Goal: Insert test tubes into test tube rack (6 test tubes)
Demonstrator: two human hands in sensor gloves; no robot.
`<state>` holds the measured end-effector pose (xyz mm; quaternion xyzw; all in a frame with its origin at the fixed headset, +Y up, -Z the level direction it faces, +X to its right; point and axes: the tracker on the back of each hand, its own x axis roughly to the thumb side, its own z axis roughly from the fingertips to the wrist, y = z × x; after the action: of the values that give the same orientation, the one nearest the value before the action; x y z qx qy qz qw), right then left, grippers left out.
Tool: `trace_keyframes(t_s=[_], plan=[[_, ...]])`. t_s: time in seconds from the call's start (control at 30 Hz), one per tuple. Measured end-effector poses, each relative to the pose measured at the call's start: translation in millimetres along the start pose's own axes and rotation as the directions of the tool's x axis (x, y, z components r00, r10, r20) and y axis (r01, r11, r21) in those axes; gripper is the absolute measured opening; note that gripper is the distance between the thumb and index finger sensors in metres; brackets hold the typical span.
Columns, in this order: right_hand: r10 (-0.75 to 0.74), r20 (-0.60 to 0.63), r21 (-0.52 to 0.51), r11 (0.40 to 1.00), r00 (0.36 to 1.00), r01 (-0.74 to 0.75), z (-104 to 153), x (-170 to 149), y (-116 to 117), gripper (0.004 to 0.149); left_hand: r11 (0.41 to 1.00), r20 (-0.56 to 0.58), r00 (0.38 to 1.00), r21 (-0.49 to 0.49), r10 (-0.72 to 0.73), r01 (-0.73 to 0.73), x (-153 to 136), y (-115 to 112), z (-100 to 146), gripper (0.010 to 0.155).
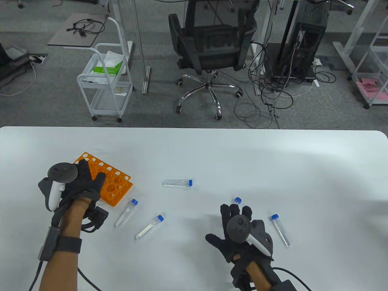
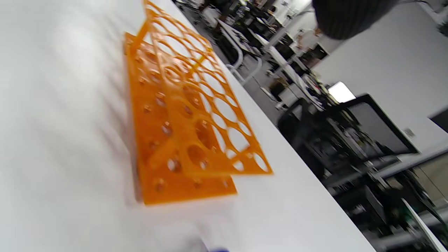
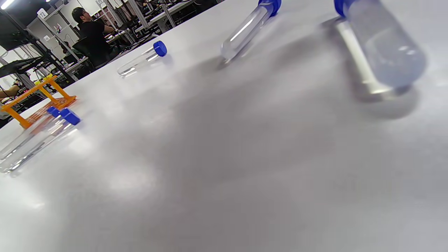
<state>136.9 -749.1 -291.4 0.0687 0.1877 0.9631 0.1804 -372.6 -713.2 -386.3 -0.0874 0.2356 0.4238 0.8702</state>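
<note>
The orange test tube rack (image 1: 116, 182) stands at the table's left; it fills the left wrist view (image 2: 185, 115), blurred, with its holes empty. My left hand (image 1: 88, 178) lies over the rack's near-left end with fingers spread, holding nothing that I can see. Clear test tubes with blue caps lie flat on the table: one in the middle (image 1: 178, 182), two near the rack (image 1: 126, 213) (image 1: 150, 227), one at the right (image 1: 280, 229). My right hand (image 1: 235, 212) is open, fingers spread over another tube whose cap (image 1: 237, 200) shows past the fingertips. The right wrist view shows two tubes close by (image 3: 381, 45) (image 3: 248, 28).
The white table (image 1: 272, 169) runs wide to the right and back. Beyond its far edge stand an office chair (image 1: 209, 51), a white cart (image 1: 106, 85) and loose cables on the floor.
</note>
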Motion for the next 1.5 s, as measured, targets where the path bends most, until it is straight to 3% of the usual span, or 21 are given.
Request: trace_keyframes(t_s=[0.1, 0.33, 0.47, 0.57, 0.7, 0.9, 1.07, 1.3, 1.5], plan=[[-0.011, -0.013, -0.005, 1.0, 1.0, 0.011, -0.5, -3.1, -1.6, 0.097, 0.995, -0.065, 0.994, 0.061, 0.084, -0.081, -13.3, -1.3, -13.4, 0.082], [-0.036, -0.038, -0.012, 0.999, 0.999, 0.036, -1.7, -9.9, -4.9, 0.097, 0.979, -0.199, 0.97, 0.175, 0.143, -0.108, -32.7, -11.4, -38.2, 0.084], [-0.043, -0.048, -0.023, 0.999, 0.998, 0.042, -1.2, -12.2, -7.4, 0.097, 0.973, -0.266, 0.95, 0.201, 0.162, -0.11, -42.4, -15.6, -44.3, 0.084], [-0.054, -0.051, -0.03, 0.998, 0.997, 0.053, -0.6, -14.0, -9.2, 0.096, 0.98, -0.316, 0.934, 0.16, 0.166, -0.12, -50.8, -19.6, -48.4, 0.082], [-0.061, -0.052, -0.034, 0.998, 0.997, 0.059, -0.4, -15.1, -10.7, 0.096, 0.958, -0.297, 0.919, 0.2, 0.26, -0.207, -59.3, -22.8, -49.2, 0.07], [-0.06, -0.057, -0.032, 0.998, 0.997, 0.058, -0.5, -15.4, -10.7, 0.095, 0.916, -0.274, 0.875, 0.164, 0.4, -0.367, -71.1, -24.3, -52.6, 0.054], [-0.067, -0.064, -0.033, 0.997, 0.996, 0.065, -1.5, -15.9, -11.1, 0.093, 0.882, -0.243, 0.848, 0.153, 0.471, -0.446, -73.8, -24.7, -56.0, 0.049], [-0.084, -0.072, -0.049, 0.996, 0.994, 0.08, -1.5, -18.2, -13.9, 0.092, 0.761, -0.208, 0.736, 0.078, 0.644, -0.644, -73.0, -24.5, -59.7, 0.046], [-0.101, -0.067, -0.06, 0.993, 0.993, 0.097, -0.4, -19.3, -17.7, 0.092, 0.754, -0.146, 0.743, 0.036, 0.653, -0.655, -59.5, -17.6, -54.0, 0.046]])
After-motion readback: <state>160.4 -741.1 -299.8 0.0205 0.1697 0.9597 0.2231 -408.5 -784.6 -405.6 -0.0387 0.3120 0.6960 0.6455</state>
